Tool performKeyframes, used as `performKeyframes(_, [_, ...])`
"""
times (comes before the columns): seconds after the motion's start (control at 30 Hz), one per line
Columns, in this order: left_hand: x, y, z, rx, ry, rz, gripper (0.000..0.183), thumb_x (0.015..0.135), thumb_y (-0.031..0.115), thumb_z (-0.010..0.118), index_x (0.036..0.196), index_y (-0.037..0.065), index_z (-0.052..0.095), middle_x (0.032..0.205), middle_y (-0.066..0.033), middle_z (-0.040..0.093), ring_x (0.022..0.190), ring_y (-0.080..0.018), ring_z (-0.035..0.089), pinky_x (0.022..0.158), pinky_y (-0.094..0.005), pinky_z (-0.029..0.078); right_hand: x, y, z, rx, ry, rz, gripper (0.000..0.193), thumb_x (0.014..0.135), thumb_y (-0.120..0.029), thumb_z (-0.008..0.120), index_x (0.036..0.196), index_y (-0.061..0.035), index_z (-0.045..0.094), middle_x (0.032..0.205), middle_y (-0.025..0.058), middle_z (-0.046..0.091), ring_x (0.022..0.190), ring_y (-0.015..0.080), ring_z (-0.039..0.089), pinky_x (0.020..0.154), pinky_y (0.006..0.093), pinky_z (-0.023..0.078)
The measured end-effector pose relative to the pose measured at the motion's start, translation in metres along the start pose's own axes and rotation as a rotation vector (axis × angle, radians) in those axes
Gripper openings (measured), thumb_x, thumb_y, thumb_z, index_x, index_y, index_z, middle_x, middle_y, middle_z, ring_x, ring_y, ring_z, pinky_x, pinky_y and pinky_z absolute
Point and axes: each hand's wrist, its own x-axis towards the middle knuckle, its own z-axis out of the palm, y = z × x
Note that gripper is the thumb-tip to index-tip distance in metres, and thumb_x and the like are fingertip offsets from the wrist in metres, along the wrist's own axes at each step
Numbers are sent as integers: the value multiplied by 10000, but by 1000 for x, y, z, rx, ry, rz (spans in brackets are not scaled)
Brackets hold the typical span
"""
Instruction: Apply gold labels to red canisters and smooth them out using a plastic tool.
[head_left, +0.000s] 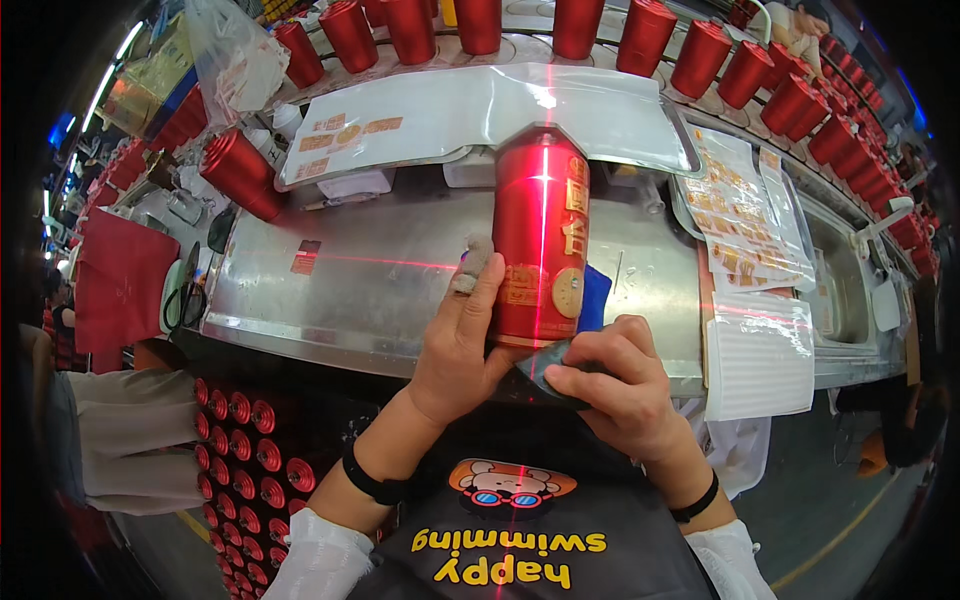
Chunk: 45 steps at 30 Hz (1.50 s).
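A red metallic bottle (520, 225) with gold decals stands before me, with a red laser cross shining on it. My left hand (452, 350) is closed around its lower left side and base; a grey wrap (472, 265) covers one finger. In my right hand (625, 390) is a flat dark scraper-like piece (545, 372), pinched between thumb and fingers. Its edge is at the bottle's lower edge; whether it touches, I cannot tell. Part of a blue cloth (596, 298) shows behind the bottle on the metal worktop (380, 250).
Decal sheets lie on a white backing sheet (430, 115) behind and on a stack (740, 200) at right. Another red bottle (240, 175) leans at left, near scissors (185, 305). Red bottles line a curved conveyor (520, 45). A sink (840, 290) is far right; several bottles (240, 440) are stacked below left.
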Motion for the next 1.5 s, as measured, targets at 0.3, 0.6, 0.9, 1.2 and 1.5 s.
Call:
performKeyframes(0.3, [2,-7,3,151,-28,124,870,750,257,802,1465,20,367,1476,-275,373,1357,-472,379,1122,-543,319,-3,5,0,21,1,1,354,614,-6,755,948,-116,705,945,15,622,823,223,533,761,341,410])
performKeyframes(0.6, [3,-6,3,296,-114,132,918,739,260,828,1472,-8,344,1461,-289,398,1346,-450,413,1114,-494,353,-9,9,1,43,29,13,387,586,8,748,951,-114,703,954,20,621,825,229,532,763,344,418])
performKeyframes(0.9, [3,-1,0,326,-126,153,892,750,280,825,1454,-18,365,1437,-277,422,1334,-431,424,1113,-569,305,-11,13,0,84,45,-2,399,582,17,746,955,-116,704,952,21,622,830,230,537,765,350,424])
performKeyframes(1.2, [1,-1,0,175,-52,41,907,702,259,837,1442,-10,386,1459,-257,408,1342,-439,413,1117,-560,310,-13,17,-1,117,28,-7,420,560,26,743,956,-111,702,953,30,620,834,238,537,759,344,426])
performKeyframes(1.5, [3,-6,2,103,-47,74,885,730,272,829,1444,-8,388,1456,-270,402,1340,-449,410,1120,-564,303,-13,24,1,85,33,-78,349,596,-55,797,930,-108,712,923,51,628,769,230,541,667,332,439])
